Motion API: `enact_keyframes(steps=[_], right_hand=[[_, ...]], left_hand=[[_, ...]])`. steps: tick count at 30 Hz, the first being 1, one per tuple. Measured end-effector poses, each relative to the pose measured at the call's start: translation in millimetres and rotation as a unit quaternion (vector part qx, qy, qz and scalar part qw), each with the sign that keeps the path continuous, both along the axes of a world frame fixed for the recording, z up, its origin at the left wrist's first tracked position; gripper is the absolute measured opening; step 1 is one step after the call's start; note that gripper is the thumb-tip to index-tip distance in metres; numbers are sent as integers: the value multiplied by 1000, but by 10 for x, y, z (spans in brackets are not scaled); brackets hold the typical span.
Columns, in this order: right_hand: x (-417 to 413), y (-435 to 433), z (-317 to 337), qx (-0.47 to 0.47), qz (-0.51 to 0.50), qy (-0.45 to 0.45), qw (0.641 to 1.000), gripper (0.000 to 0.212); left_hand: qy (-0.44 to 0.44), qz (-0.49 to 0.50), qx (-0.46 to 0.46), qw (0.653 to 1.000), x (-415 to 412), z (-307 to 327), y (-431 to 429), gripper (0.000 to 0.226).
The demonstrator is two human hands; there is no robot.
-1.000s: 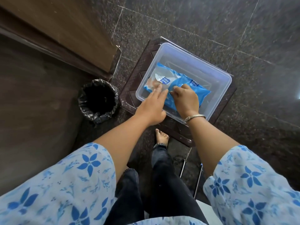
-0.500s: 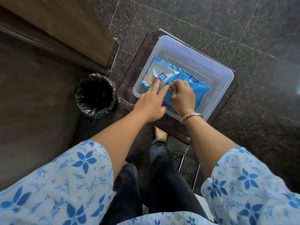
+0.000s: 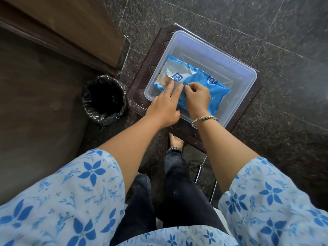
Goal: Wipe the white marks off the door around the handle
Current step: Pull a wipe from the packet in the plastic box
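A blue pack of wet wipes lies in a clear plastic tub on a dark brown stool. My left hand rests flat on the pack's near left part, fingers stretched and pressing it down. My right hand is beside it, thumb and fingers pinched at the flap on top of the pack. The brown wooden door stands at the upper left; its handle and white marks are out of view.
A small bin with a black liner stands on the floor left of the stool. Dark speckled floor tiles surround it. My legs and one bare foot are below the stool's near edge.
My right hand has shifted from lying over the pack to pinching its top flap with the fingertips. The left hand keeps pressing on the pack.
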State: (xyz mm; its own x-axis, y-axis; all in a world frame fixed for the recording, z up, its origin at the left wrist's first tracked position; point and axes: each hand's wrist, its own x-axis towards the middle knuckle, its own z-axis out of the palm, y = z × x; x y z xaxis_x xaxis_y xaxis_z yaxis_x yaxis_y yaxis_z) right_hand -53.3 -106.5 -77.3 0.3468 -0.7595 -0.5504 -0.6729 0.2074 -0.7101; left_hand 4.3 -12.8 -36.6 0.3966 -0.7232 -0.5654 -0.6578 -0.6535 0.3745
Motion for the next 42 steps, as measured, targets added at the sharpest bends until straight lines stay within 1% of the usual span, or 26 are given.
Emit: enact_keyframes(steps=[4,7,10,13,15,16,18,21,24,27,29,31,33,34,37,40,41,42], right_hand=[[-58,-44,48,97,-53,-41,993,22],[-103,-76,113,169,-115,-92,975,20],[-140,-106,194,223,-199,-142,943,17],[-218,-143,256,293,-280,-202,892,19],[-267,-179,286,314,-306,-225,870,20],[-281,-204,299,312,-314,-231,866,20],[-293,-268,327,299,-317,-230,870,15],[-313,-338,367,281,-289,-227,887,9],[-328,-341,429,290,-256,-263,884,6],[-320,-308,521,289,-231,-280,886,13],[-316,-270,587,283,-221,-283,889,15],[-309,-216,669,277,-207,-283,895,15],[-293,-143,779,276,-193,-279,899,14],[-285,-103,841,273,-181,-274,904,12],[-266,52,1076,273,-141,-279,910,5],[-191,299,1355,281,-90,-294,909,5],[-146,409,1456,277,-68,-295,912,7],[-95,533,1554,271,-41,-296,915,8]], left_hand=[[-9,-25,29,999,8,3,-44,81],[-10,-20,59,998,12,7,-80,84],[-1,-15,77,997,28,28,-116,87],[4,-21,92,996,39,36,-119,87],[10,-16,101,995,42,27,-107,84],[15,-12,104,994,43,22,-101,84],[21,-6,103,994,45,22,-91,83],[46,33,57,997,37,44,-75,78],[72,89,-27,993,17,112,-74,66],[93,104,-101,985,-6,208,-125,66],[148,150,-125,969,-13,299,-178,61],[231,216,-153,936,-25,420,-196,45],[283,267,-194,900,-43,551,-155,27],[301,292,-210,883,-48,619,-111,23],[332,341,-236,847,-27,855,107,20],[356,381,-238,819,55,1132,489,16],[370,400,-239,804,93,1227,654,16],[394,418,-249,780,133,1325,833,14]])
